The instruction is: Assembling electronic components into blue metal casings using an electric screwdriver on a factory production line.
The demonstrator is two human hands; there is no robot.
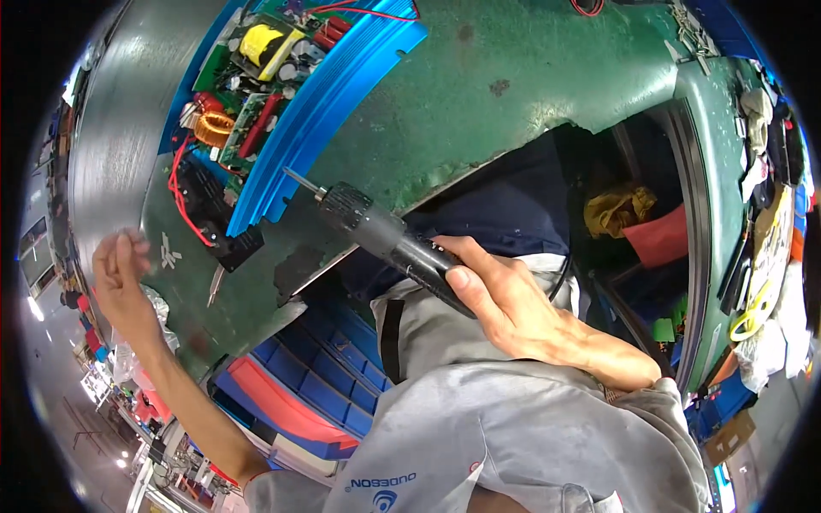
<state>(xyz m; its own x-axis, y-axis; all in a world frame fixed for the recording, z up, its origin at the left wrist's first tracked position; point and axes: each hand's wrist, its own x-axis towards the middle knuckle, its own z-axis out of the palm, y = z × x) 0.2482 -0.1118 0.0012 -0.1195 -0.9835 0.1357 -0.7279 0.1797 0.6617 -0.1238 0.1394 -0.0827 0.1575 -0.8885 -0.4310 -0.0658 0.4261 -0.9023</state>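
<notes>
My right hand [513, 308] is wrapped round a black electric screwdriver [385, 235], its bit pointing up and left. The bit's tip is close to the edge of a blue finned metal housing [321, 128]; I cannot tell whether they touch. Inside the housing sits a circuit board with a yellow-wrapped transformer [261, 44], a copper-wound ring coil [214, 129] and red parts. Red wires [178, 184] run down to a black part [205, 192] at the housing's near end. My left hand [124, 278] is at the left, slightly blurred, with fingers curled in; anything between them is hidden.
The green worktop [479, 94] has a worn near edge. Small metal strips [169, 252] lie near my left hand. Below the edge are blue divided bins [316, 376] and an open compartment with yellow and red material [663, 239]. Yellow-handled scissors [753, 315] lie among clutter at the right.
</notes>
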